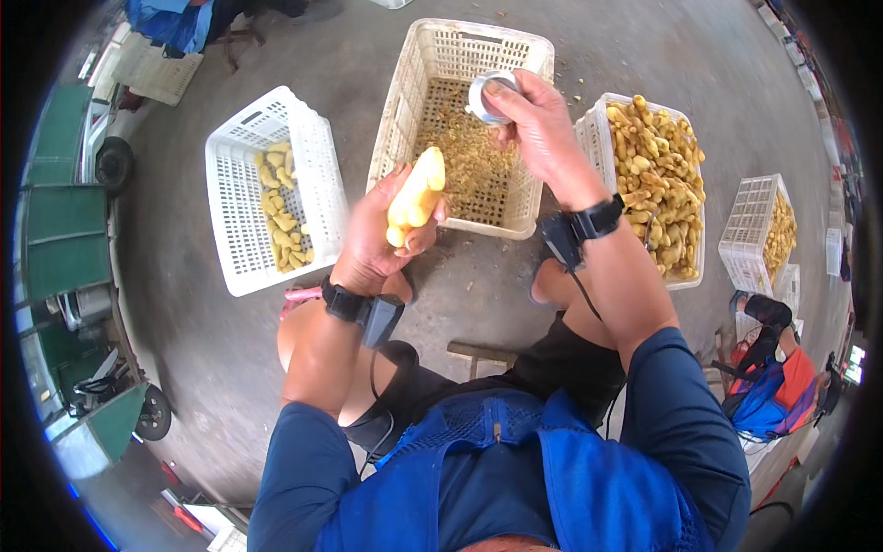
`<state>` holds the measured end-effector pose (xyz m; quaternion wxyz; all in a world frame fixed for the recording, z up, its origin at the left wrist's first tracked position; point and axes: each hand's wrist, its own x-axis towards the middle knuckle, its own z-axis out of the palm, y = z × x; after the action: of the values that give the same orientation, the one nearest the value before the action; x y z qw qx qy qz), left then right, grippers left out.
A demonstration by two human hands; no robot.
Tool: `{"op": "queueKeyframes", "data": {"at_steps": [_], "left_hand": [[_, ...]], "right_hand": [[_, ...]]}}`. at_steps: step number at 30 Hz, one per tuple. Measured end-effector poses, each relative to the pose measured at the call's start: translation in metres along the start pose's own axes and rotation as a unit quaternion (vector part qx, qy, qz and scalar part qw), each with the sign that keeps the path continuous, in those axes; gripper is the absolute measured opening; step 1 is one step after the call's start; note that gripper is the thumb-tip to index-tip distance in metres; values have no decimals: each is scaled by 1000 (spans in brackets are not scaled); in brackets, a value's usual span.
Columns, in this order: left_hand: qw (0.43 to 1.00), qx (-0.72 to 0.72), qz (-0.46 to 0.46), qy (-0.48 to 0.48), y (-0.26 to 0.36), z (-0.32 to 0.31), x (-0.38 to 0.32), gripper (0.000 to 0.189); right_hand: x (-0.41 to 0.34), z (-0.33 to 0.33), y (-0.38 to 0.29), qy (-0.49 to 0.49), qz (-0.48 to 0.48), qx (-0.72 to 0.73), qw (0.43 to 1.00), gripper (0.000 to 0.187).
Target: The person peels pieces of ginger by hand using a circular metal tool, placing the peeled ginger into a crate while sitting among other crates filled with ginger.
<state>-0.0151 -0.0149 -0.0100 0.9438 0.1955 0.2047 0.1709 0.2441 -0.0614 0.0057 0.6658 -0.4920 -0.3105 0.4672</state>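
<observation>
A pale yellow piece of ginger root, largely peeled, lies in my left hand, the fingers curled around it. Up and to the right, my right hand grips a round metal tool with a ring-shaped rim, apart from the ginger. Both hands are over a white plastic crate with brown peel scraps on its floor. To the left, a white crate holds peeled yellow ginger pieces. A crate heaped with ginger stands on the right, partly behind my right wrist.
Farther right stands another crate of ginger. A person in bright clothing sits at the lower right, and another person in blue is at the upper left. A green vehicle with wheels stands at the left edge. Part of a wooden stool shows between my legs.
</observation>
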Motion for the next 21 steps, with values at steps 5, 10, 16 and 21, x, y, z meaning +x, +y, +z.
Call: {"op": "queueKeyframes", "data": {"at_steps": [5,10,16,21], "left_hand": [[999,29,14,-7,8,2,1,46],[996,88,17,-15,13,13,-1,50],[971,239,25,-17,20,15,-4,46],[945,318,71,30,21,24,-9,39]], "right_hand": [[-22,20,-6,-49,36,21,998,20],[-33,31,-17,-159,63,0,985,22],[-9,9,-6,-25,30,-231,972,25],[-16,8,-8,-59,53,-117,990,26]]}}
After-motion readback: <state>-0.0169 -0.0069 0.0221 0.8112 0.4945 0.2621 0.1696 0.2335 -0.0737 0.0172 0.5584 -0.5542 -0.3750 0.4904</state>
